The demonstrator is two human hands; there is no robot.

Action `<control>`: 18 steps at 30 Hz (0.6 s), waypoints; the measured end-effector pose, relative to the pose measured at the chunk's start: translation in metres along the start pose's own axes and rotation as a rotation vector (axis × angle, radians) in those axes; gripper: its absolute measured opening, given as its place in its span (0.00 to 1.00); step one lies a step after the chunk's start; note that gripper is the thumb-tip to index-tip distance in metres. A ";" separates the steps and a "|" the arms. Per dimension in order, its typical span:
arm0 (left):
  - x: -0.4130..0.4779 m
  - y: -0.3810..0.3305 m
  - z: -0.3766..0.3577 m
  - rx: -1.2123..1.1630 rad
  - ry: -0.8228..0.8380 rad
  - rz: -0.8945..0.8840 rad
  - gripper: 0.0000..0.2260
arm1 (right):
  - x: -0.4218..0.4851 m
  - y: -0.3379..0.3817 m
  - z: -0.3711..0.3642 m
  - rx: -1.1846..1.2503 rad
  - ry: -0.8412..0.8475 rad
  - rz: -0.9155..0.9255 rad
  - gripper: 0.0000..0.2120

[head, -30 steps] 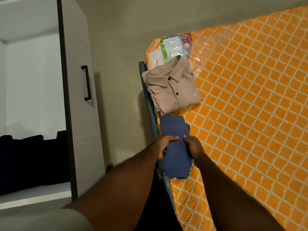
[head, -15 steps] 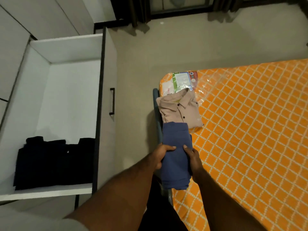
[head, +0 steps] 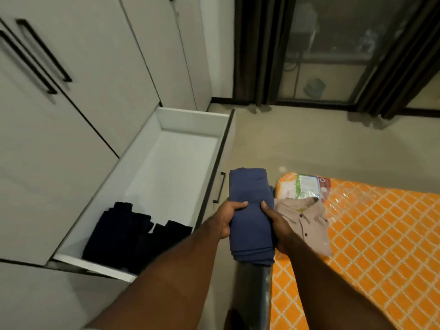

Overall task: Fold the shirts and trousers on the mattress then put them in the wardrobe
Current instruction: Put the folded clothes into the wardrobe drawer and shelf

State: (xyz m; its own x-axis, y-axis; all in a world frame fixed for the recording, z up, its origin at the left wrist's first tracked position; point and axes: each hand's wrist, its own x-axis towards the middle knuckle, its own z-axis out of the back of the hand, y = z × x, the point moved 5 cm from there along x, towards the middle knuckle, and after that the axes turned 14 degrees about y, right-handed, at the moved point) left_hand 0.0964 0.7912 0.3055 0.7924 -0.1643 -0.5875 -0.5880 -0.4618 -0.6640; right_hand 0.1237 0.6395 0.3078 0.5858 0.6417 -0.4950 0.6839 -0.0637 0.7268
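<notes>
The folded blue garment [head: 250, 215] is gripped on both sides, by the left hand [head: 228, 220] and right hand [head: 276, 225], off the mattress [head: 371, 246] edge, beside the open wardrobe drawer [head: 166, 163].

A folded blue garment [head: 250, 210] is gripped at its sides by the left hand [head: 226, 219] and the right hand [head: 277, 226], between an open white drawer [head: 195, 122] and an orange mattress [head: 381, 246]. Dark clothes [head: 133, 236] are seen at the drawer's near end. A folded beige shirt [head: 307, 222] is laid on the mattress corner.
</notes>
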 end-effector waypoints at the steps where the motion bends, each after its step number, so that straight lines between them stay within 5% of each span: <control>1: -0.007 -0.011 0.008 -0.014 -0.018 -0.030 0.16 | 0.005 0.007 -0.013 -0.023 0.036 -0.020 0.23; 10: -0.072 -0.104 0.089 -0.136 -0.147 -0.318 0.16 | 0.059 0.073 -0.123 -0.292 0.306 -0.034 0.22; 18: -0.111 -0.167 0.146 -0.163 -0.217 -0.436 0.20 | 0.117 0.116 -0.207 -0.477 0.314 0.014 0.26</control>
State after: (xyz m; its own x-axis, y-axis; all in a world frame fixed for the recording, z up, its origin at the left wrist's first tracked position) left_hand 0.0831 1.0141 0.4143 0.8962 0.2503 -0.3662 -0.1643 -0.5796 -0.7982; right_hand 0.1822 0.8654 0.4327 0.3858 0.8445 -0.3715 0.3623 0.2317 0.9028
